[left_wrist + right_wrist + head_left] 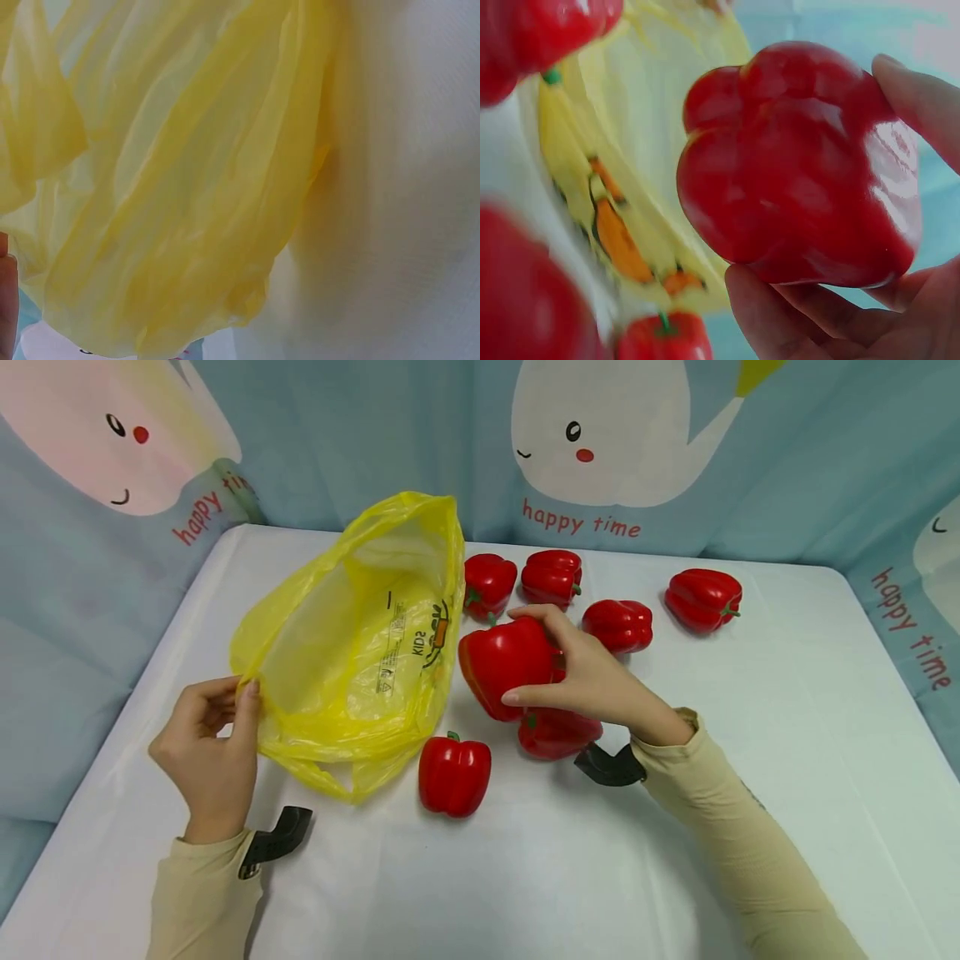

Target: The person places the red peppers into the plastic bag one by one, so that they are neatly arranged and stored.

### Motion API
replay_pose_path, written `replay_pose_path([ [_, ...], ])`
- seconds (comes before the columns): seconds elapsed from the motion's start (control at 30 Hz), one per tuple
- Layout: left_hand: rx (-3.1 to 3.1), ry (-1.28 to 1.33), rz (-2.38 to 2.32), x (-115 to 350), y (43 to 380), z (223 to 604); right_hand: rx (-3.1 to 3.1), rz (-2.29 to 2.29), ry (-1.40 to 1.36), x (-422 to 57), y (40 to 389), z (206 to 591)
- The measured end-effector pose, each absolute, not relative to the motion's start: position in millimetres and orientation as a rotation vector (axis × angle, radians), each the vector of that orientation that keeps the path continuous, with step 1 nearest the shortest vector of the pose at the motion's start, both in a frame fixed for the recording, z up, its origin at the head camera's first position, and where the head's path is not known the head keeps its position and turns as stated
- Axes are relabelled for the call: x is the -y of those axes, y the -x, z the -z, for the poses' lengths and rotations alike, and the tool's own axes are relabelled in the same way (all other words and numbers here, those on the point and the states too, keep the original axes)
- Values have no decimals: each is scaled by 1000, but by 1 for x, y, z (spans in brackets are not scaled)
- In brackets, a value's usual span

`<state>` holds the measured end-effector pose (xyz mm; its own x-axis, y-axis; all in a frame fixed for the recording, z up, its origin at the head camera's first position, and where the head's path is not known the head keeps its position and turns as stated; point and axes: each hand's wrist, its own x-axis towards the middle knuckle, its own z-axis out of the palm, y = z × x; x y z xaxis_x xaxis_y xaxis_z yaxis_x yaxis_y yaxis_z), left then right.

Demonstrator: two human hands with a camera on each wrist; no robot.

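My left hand [217,743] pinches the left rim of a yellow plastic bag [300,668], whose mouth gapes toward me. Crumpled folds of the bag [202,172] fill much of the left wrist view, with a fingertip [7,300] at the left edge. With thumb and fingers spread round it, my right hand [588,672] grips a red bell pepper [502,664] just right of the bag, raised over the other peppers. The right wrist view shows that pepper [802,172] between thumb and fingers, its lobed end toward the camera.
One red pepper [454,777] stands near the bag's lower right corner. Another pepper [558,732] lies under the right hand. Several more, such as the pepper [702,600] at far right, lie toward the back of the white table [787,735]. A printed curtain [420,443] hangs behind.
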<state>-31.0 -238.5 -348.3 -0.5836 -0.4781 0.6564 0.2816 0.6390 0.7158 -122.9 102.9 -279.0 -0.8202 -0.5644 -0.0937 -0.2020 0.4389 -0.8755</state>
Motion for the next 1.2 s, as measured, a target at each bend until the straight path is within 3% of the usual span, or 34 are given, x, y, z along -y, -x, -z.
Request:
replay_pose_path([
  [0.7, 1947, -112, 1018, 238, 30, 345, -2143, 1229, 862, 19, 146, 286],
  [1.2, 1984, -109, 982, 240, 29, 343, -2094, 1114, 821, 99, 169, 312],
])
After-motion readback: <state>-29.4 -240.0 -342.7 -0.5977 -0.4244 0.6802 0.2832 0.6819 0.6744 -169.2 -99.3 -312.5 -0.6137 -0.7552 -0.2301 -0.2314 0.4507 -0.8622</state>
